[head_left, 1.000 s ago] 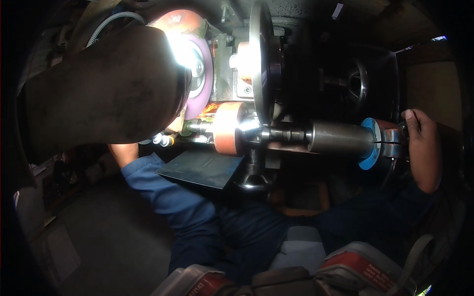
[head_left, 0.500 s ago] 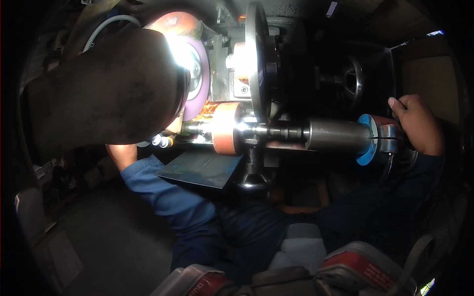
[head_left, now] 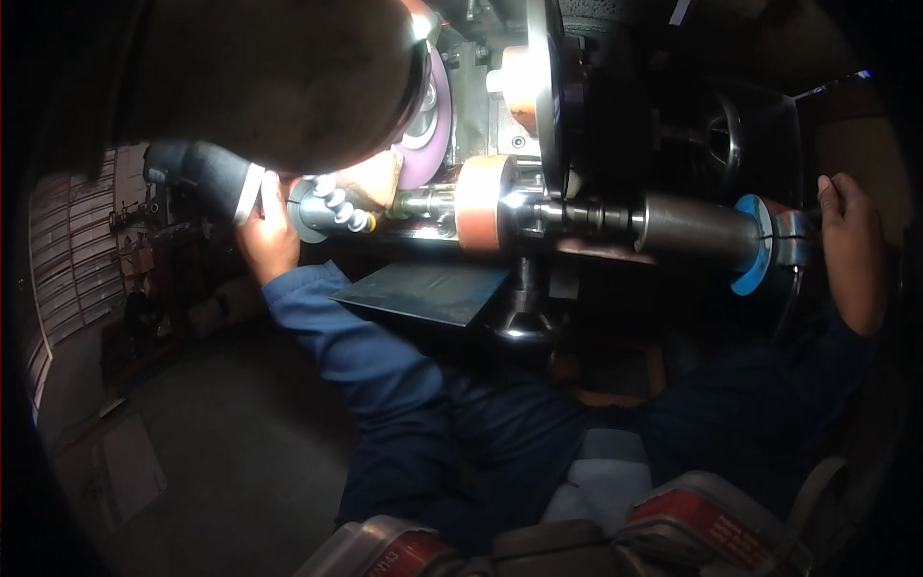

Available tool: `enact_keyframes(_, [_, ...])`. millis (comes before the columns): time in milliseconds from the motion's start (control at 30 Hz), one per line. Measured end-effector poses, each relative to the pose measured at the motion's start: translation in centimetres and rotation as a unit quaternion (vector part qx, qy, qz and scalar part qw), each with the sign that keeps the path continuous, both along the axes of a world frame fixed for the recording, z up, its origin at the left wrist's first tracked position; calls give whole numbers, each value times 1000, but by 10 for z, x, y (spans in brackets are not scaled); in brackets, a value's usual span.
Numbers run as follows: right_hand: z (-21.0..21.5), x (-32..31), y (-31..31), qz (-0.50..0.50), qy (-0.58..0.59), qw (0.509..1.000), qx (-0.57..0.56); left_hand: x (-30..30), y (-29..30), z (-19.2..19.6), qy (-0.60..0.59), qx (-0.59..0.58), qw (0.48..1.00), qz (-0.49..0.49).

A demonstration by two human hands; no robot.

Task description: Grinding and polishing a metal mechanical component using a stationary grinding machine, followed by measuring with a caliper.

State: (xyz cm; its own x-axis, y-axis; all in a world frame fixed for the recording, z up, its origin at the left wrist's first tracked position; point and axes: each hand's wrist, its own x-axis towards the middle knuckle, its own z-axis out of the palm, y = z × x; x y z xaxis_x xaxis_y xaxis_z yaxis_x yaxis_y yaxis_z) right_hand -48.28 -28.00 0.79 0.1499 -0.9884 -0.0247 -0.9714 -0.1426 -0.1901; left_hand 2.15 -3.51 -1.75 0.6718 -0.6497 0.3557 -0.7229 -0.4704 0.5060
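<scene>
My left hand [head_left: 269, 238] is closed about the white edge of a black rounded part [head_left: 207, 183], its thumb upright; the other fingers are mostly hidden. A white coil [head_left: 336, 200] hangs beside it. My right hand [head_left: 848, 226] has its fingers curled at the right end of the machine; what they hold is hidden. Near it are a metal clamp [head_left: 790, 240] and a blue ring [head_left: 748, 252]. Between my hands lies a lobed steel shaft [head_left: 577, 213], running from an orange collar [head_left: 484, 204] to a steel cylinder [head_left: 694, 231]. Behind its left part stands a purple grinding wheel [head_left: 439, 120].
A large dark cover [head_left: 279, 77] hides much of the upper left. Upright behind the shaft is a big metal disc [head_left: 546, 106]. A flat metal plate [head_left: 423, 293] juts out above my left sleeve. One handwheel [head_left: 723, 144] sits at the back right.
The whole view has shifted, so the machine sits higher and further right. My left hand, mostly hidden behind the cover before, now shows. Orange sparks by the wheel are no longer visible.
</scene>
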Motion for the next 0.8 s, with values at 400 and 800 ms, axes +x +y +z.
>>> enact_keyframes(400, [-64, -18, 85, 96, -240, 846, -467, 8, 16, -13, 106, -174, 978, -50])
enact_keyframes(800, [-45, -10, 74, 56, -294, 892, -340, 10, 20, -32, 192, -313, 927, -77])
